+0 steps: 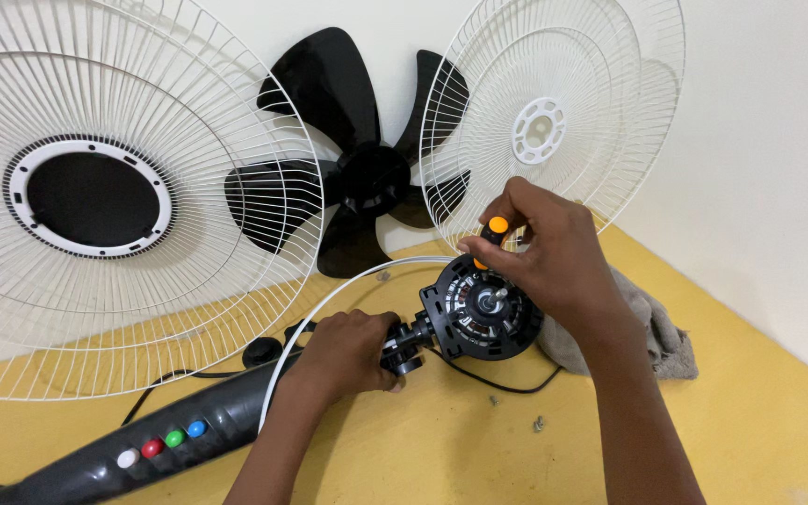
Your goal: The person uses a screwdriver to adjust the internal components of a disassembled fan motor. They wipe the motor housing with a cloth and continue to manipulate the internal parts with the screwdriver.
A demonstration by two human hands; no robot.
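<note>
Fan parts lie spread on a yellow floor (722,411) against a pale wall. In the middle rests the round black fan motor with bare metal shaft (483,313), joined by a black neck joint (406,351) to the long black fan body with four coloured buttons (156,440).

The right hand (544,257) is over the top of the motor, and its fingers (502,257) are closed around the small screwdriver with orange and black handle (495,229), which stands almost upright with the tip down at the motor rim. The left hand (348,351) is lower and its fingers are wrapped tightly on the neck joint, just beside the motor.

I judge the motor is heavy for its size and stiff, because it holds metal windings; the plastic ribs around it look more fragile. The neck joint seems the safe place to hold it, not the shaft and not the thin black cable (507,383) which runs under it.

A thin white ring (329,309) curves over the left wrist. Behind stand the large white wire grille with black centre (95,201), the black plastic fan blade (357,178) and the second white wire grille (544,122), all leaning on the wall. A grey crumpled cloth (656,332) lies at the right of the motor, and some small metal screws (537,424) lie loose on the floor near it.
</note>
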